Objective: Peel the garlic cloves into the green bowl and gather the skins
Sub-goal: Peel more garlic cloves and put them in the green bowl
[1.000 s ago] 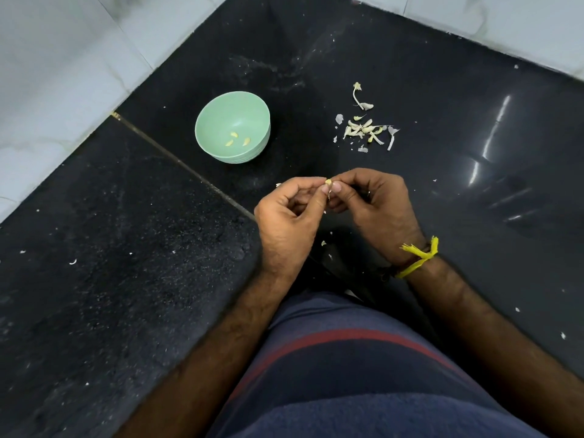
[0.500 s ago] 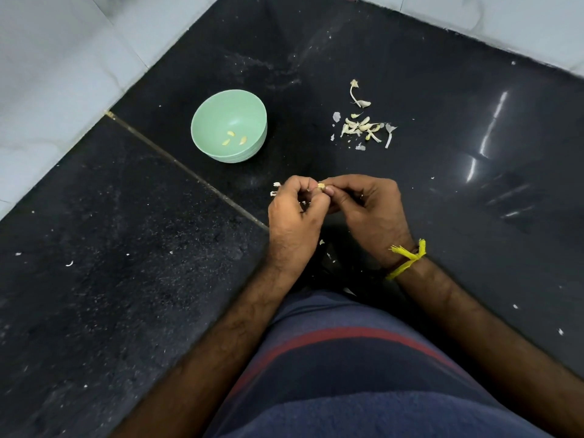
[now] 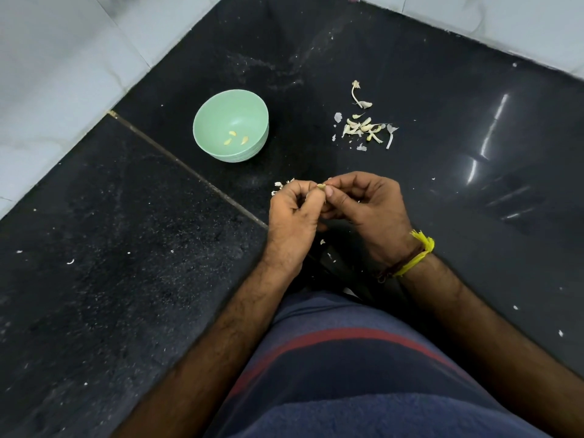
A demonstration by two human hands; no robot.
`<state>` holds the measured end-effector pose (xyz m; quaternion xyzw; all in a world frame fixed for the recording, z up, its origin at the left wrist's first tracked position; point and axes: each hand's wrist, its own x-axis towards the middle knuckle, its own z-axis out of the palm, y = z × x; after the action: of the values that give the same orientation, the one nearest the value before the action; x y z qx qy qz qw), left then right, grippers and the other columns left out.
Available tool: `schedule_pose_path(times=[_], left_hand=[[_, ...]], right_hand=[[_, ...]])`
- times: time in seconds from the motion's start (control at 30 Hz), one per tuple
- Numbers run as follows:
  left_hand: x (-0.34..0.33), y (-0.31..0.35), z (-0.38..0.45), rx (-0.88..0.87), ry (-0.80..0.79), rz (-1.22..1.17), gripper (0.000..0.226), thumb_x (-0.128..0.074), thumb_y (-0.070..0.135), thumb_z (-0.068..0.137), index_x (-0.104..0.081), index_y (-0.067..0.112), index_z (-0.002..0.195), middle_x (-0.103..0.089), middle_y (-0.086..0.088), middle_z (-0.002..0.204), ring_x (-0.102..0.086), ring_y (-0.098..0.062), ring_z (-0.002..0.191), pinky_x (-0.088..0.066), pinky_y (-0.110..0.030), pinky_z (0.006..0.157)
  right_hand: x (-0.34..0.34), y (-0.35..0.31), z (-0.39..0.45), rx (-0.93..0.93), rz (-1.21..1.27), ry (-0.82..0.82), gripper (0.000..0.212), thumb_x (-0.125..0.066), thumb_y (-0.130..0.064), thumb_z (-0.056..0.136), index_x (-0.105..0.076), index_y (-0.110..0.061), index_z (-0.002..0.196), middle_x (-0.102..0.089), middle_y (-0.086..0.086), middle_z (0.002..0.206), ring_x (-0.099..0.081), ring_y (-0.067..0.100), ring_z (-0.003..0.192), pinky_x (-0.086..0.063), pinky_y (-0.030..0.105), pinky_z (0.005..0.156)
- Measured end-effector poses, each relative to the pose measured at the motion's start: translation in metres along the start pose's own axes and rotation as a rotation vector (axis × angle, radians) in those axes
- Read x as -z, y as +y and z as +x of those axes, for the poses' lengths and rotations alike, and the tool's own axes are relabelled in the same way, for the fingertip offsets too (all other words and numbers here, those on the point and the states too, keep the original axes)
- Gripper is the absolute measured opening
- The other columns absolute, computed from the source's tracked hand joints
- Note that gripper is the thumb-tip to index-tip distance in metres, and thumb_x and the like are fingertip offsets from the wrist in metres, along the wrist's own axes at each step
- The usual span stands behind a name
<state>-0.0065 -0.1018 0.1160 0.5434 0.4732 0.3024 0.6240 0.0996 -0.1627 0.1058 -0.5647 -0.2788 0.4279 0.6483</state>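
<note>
Between both hands' fingers (image 3: 328,192), pinched tight, sat one garlic clove (image 3: 321,186); squeezed harder it might have shot past the green bowl (image 3: 202,121) beyond, scattering skins (image 3: 282,184).

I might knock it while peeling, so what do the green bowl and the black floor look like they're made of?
The green bowl looks like matte plastic or melamine: even pastel colour, soft sheen, no hard glare. The black floor looks like polished stone, perhaps granite: fine speckle, mirror-like light streaks.
</note>
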Motion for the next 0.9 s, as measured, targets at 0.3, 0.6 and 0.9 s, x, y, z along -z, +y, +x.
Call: schedule_pose_path(times=[0.3,0.6,0.9], left_hand=[[-0.005,0.010,-0.007,0.194,-0.025,-0.073,0.021,-0.055,0.013,0.098,-0.069,0.003,0.085,-0.066,-0.006,0.070,-0.063,-0.011,0.061,-0.051,-0.027,0.054],[-0.004,0.021,-0.009,0.330,-0.068,-0.236,0.033,-0.056,0.010,0.096,-0.068,0.017,0.066,-0.070,-0.004,0.070,-0.067,-0.015,0.064,-0.053,-0.031,0.063],[-0.003,0.022,-0.010,0.401,-0.014,-0.315,0.022,-0.054,0.011,0.096,-0.064,0.016,0.077,-0.068,-0.001,0.073,-0.065,-0.014,0.070,-0.051,-0.030,0.064]], right_hand=[[-0.005,0.002,-0.003,0.176,-0.271,0.098,0.002,-0.068,-0.008,0.089,-0.069,-0.006,0.089,-0.071,0.008,0.078,-0.070,0.026,0.072,-0.060,0.040,0.069],[-0.007,0.005,-0.009,0.219,-0.131,0.105,0.006,-0.062,0.000,0.093,-0.064,0.004,0.098,-0.070,0.014,0.089,-0.069,0.022,0.079,-0.060,0.035,0.074],[-0.008,0.008,-0.010,0.205,-0.116,0.084,0.005,-0.061,-0.001,0.095,-0.063,0.001,0.098,-0.069,0.012,0.088,-0.067,0.022,0.078,-0.058,0.038,0.074]])
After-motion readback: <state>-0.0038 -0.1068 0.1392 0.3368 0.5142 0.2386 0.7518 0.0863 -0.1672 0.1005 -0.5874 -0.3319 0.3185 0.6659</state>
